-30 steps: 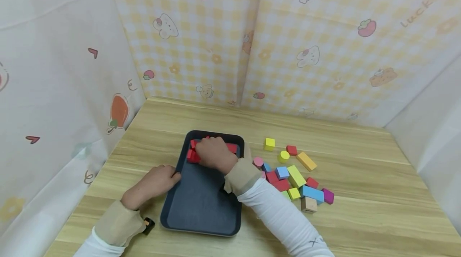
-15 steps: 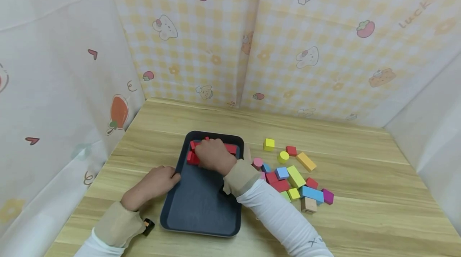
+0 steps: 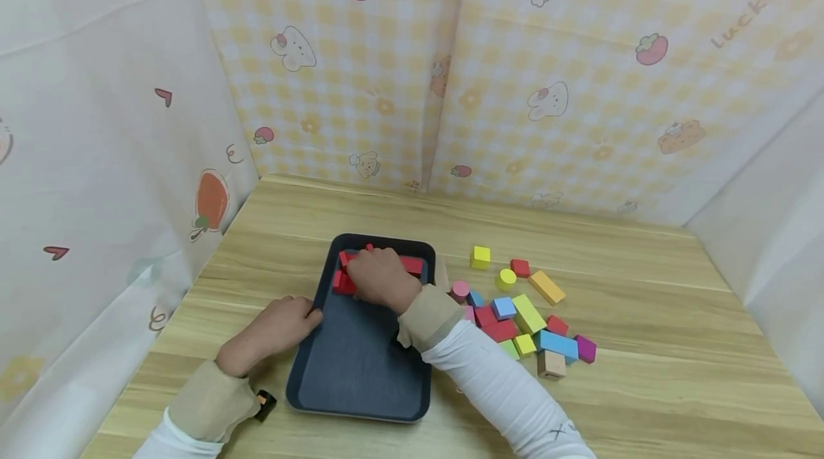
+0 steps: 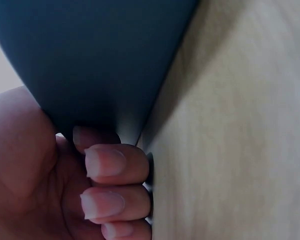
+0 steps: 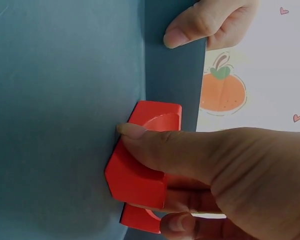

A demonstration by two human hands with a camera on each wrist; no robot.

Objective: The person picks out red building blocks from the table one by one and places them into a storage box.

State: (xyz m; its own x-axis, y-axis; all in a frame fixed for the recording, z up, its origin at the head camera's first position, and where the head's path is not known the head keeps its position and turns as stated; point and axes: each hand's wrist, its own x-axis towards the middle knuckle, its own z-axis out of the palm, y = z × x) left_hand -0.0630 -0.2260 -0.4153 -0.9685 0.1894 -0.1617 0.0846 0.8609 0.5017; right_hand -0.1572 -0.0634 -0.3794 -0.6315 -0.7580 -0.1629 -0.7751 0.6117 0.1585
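A dark tray [image 3: 360, 366] lies on the table, with several red blocks [image 3: 413, 265] at its far end. My left hand [image 3: 278, 327] grips its left rim, thumb [image 5: 182, 34] over the inner wall and curled fingers [image 4: 110, 162] outside below. Inside the tray, at the far left, my right hand [image 3: 383, 277] pinches a red arch block [image 5: 135, 172] with a rounded notch. The right thumb presses on its face, while fingers reach behind it. Another red notched block [image 5: 140, 218] sits close beside it. From the head view, the right hand hides most of the held block.
Right of the tray lies a loose group of coloured blocks, including a lime block [image 3: 529, 314], a blue block [image 3: 557, 346] and a plain wooden block [image 3: 551, 364]. A yellow cube [image 3: 480, 257] stands farther back. Patterned cloth [image 3: 347, 87] hangs behind the table [image 3: 676, 344].
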